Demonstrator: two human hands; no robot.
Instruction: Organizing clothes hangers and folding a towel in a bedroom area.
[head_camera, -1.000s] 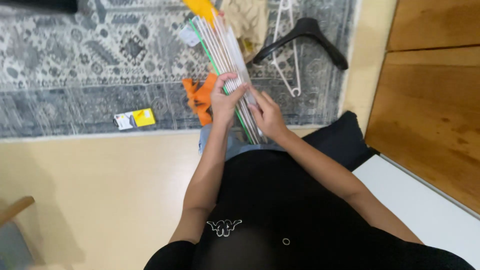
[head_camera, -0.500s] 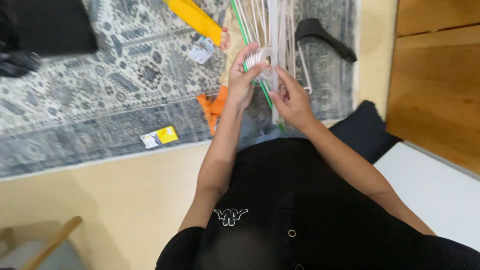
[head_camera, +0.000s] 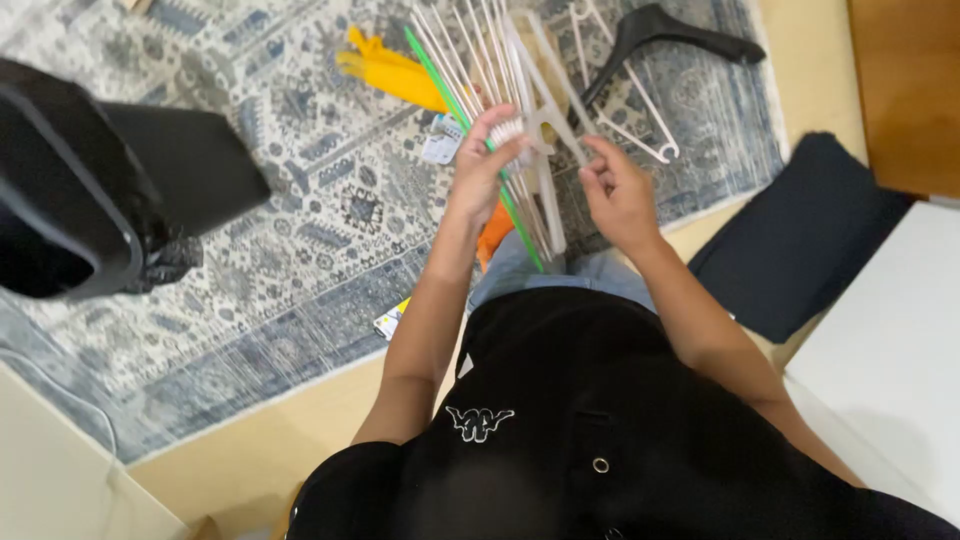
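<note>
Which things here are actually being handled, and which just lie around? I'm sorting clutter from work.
In hand:
left hand grips bundle of hangers
right hand fingers it

Lying about:
black hanger
white hanger
yellow cloth
black bin
dark cushion

just the one view here, a camera on the person's head looking steeply down over their own chest and arms. it's close in: the left hand (head_camera: 482, 165) and right hand (head_camera: 618, 192) sit mid-frame, with the patterned rug (head_camera: 300, 240) stretching beyond them toward the top edge. no second view to share anything with.
</note>
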